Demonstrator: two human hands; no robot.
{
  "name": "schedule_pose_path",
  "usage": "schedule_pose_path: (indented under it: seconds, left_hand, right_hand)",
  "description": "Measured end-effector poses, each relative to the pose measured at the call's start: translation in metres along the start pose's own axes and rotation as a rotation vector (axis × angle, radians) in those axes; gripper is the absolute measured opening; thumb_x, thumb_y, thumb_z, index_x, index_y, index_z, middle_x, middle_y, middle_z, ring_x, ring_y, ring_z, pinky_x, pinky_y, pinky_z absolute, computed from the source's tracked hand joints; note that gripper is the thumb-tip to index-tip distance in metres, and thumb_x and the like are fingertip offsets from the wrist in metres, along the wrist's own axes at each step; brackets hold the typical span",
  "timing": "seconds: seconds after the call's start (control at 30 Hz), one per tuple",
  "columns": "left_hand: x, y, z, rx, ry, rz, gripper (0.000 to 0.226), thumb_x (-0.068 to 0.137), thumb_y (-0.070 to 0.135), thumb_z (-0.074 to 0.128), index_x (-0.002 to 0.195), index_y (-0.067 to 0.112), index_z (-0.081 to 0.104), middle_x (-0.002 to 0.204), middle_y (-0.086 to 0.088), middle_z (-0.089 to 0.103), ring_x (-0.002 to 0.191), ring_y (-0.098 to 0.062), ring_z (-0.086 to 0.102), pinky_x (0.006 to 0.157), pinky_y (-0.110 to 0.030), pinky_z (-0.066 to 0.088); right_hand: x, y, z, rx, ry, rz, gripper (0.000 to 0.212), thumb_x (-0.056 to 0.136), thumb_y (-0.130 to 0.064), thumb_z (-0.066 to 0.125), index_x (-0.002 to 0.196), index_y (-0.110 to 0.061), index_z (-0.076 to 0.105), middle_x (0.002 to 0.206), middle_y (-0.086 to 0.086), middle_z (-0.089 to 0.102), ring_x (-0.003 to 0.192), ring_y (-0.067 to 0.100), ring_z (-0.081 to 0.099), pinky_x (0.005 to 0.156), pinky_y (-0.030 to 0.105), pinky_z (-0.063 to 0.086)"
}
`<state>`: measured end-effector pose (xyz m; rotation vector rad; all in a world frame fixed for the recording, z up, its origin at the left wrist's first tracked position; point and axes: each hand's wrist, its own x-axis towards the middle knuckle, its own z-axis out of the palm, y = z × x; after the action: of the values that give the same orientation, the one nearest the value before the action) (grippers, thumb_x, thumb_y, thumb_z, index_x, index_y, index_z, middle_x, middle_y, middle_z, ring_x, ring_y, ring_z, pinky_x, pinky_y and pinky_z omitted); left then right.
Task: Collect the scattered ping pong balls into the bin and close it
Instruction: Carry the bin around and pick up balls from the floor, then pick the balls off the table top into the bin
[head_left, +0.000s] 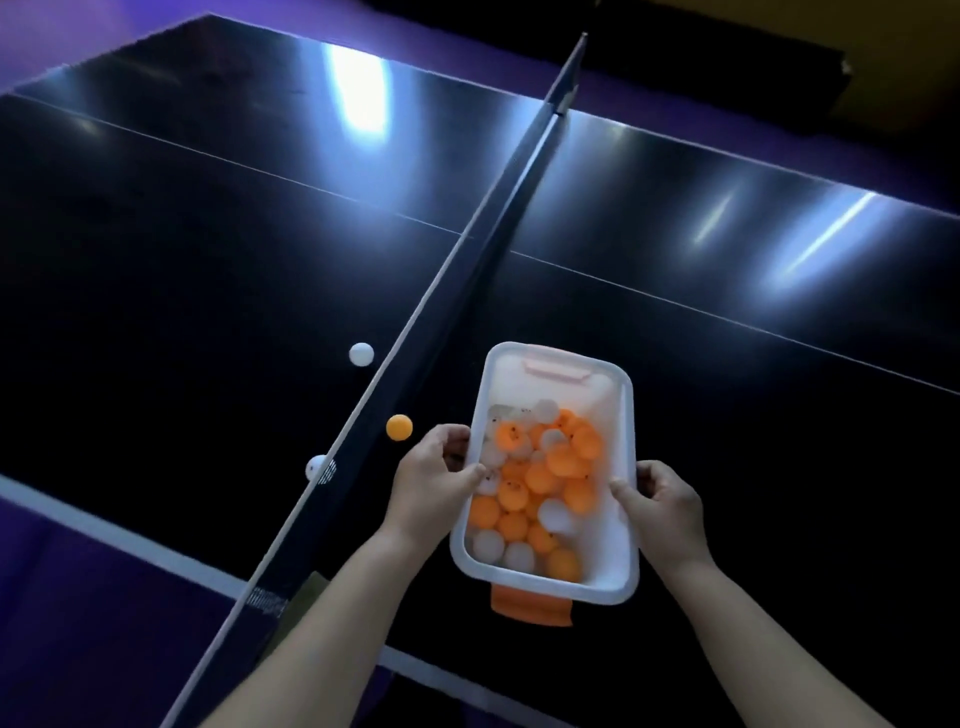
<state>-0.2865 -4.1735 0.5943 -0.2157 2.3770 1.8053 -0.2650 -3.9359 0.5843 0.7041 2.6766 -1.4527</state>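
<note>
Dark table (208, 270) | left hand (434, 478), right hand (662, 501) hold bin (630, 415) rims | forearms extended

One bin (629, 426), two latches, far latch (558, 371), near latch (530, 608), heaped balls (540, 483) inside, orange and white, too crowded to count, three loose on the tabletop (208, 234) near its near edge: far white ball (361, 355), near white ball (313, 466), orange ball (399, 427), one net (467, 270), two grips, left grip (434, 480), right grip (660, 499).

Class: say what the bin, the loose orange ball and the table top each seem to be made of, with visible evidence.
Bin: probably translucent white plastic; the far clip shows blurred through its wall.
Orange ball: likely smooth, matte plastic; even colour, no glare.
Table top: dark, hard, glossy coated board, material uncertain; it mirrors lights.
</note>
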Motion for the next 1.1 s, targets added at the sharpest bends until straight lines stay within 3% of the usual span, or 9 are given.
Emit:
schedule_pose_path:
  seconds: [0.13, 0.37, 0.5, 0.6, 0.73, 0.83, 0.97, 1.03, 1.1]
  left_hand:
    - [0.012, -0.011, 0.011, -0.018, -0.04, -0.023, 0.033, 0.081, 0.006, 0.067, 0.093, 0.036, 0.059, 0.092, 0.01, 0.067, 0.086, 0.001, 0.064, 0.074, -0.016, 0.053]
    - [0.012, -0.019, 0.028, 0.047, -0.011, -0.081, 0.03, 0.084, 0.009, 0.065, 0.111, 0.021, 0.062, 0.094, 0.008, 0.068, 0.09, -0.005, 0.065, 0.083, -0.031, 0.057]
    - [0.012, -0.017, 0.025, 0.13, 0.009, -0.113, 0.03, 0.087, 0.016, 0.063, 0.117, 0.02, 0.06, 0.098, 0.011, 0.065, 0.093, -0.003, 0.062, 0.08, -0.019, 0.052]
    - [0.012, -0.013, 0.002, 0.18, 0.114, -0.098, 0.026, 0.088, 0.017, 0.063, 0.114, 0.021, 0.062, 0.102, 0.011, 0.063, 0.095, -0.002, 0.06, 0.085, -0.019, 0.049]
    - [0.015, 0.002, -0.049, 0.137, 0.288, 0.004, 0.019, 0.088, 0.013, 0.063, 0.106, 0.02, 0.067, 0.097, 0.01, 0.067, 0.091, -0.002, 0.064, 0.081, -0.018, 0.051]
    - [0.024, 0.004, -0.095, 0.135, 0.365, 0.031, 0.018, 0.088, 0.01, 0.063, 0.103, 0.02, 0.068, 0.093, 0.01, 0.068, 0.086, -0.003, 0.064, 0.078, -0.018, 0.051]
    - [0.043, -0.025, -0.146, 0.222, 0.371, -0.052, 0.022, 0.087, 0.009, 0.062, 0.104, 0.022, 0.067, 0.096, 0.013, 0.066, 0.09, -0.003, 0.062, 0.082, -0.019, 0.048]
    - [0.053, -0.052, -0.163, 0.317, 0.315, -0.116, 0.024, 0.086, 0.01, 0.062, 0.106, 0.024, 0.066, 0.098, 0.011, 0.065, 0.09, -0.005, 0.061, 0.082, -0.021, 0.047]
    - [0.061, -0.078, -0.173, 0.381, 0.225, -0.177, 0.028, 0.086, 0.011, 0.062, 0.109, 0.025, 0.065, 0.102, 0.01, 0.064, 0.09, -0.005, 0.06, 0.082, -0.023, 0.047]
  right_hand:
    - [0.004, 0.008, 0.002, -0.025, 0.045, 0.064, 0.007, 0.083, -0.019, 0.068, 0.079, -0.019, 0.062, 0.077, 0.001, 0.067, 0.072, 0.019, 0.065, 0.066, 0.037, 0.052]
    - [0.008, 0.023, 0.0, 0.002, -0.006, 0.138, 0.008, 0.083, -0.02, 0.068, 0.085, -0.022, 0.061, 0.083, 0.002, 0.067, 0.077, 0.019, 0.065, 0.071, 0.041, 0.054]
    - [0.013, 0.022, 0.001, -0.075, 0.046, 0.116, 0.056, 0.079, -0.028, 0.072, 0.128, -0.02, 0.046, 0.113, -0.001, 0.058, 0.104, 0.018, 0.057, 0.087, 0.037, 0.048]
    - [0.02, 0.003, 0.007, -0.161, 0.118, -0.069, 0.071, 0.076, -0.031, 0.073, 0.136, -0.011, 0.04, 0.132, 0.008, 0.045, 0.123, 0.024, 0.04, 0.1, 0.041, 0.04]
    - [0.024, -0.045, 0.029, -0.078, 0.168, -0.451, 0.043, 0.076, -0.019, 0.066, 0.116, -0.011, 0.055, 0.115, -0.001, 0.05, 0.106, 0.013, 0.047, 0.091, 0.034, 0.045]
    - [0.022, -0.082, 0.058, 0.052, -0.005, -0.574, 0.02, 0.081, -0.005, 0.065, 0.096, -0.019, 0.065, 0.09, -0.005, 0.063, 0.078, 0.008, 0.061, 0.072, 0.029, 0.055]
    - [0.016, -0.122, 0.119, 0.021, -0.25, -0.521, 0.016, 0.083, -0.005, 0.066, 0.088, -0.02, 0.068, 0.078, -0.012, 0.063, 0.07, 0.005, 0.06, 0.066, 0.018, 0.048]
    - [0.019, -0.132, 0.157, -0.09, -0.335, -0.405, 0.016, 0.084, -0.012, 0.063, 0.095, -0.024, 0.065, 0.089, -0.013, 0.061, 0.077, 0.002, 0.058, 0.071, 0.015, 0.046]
    - [0.028, -0.133, 0.192, -0.265, -0.364, -0.27, 0.027, 0.083, -0.017, 0.059, 0.109, -0.023, 0.061, 0.108, -0.007, 0.06, 0.093, 0.007, 0.059, 0.081, 0.025, 0.05]
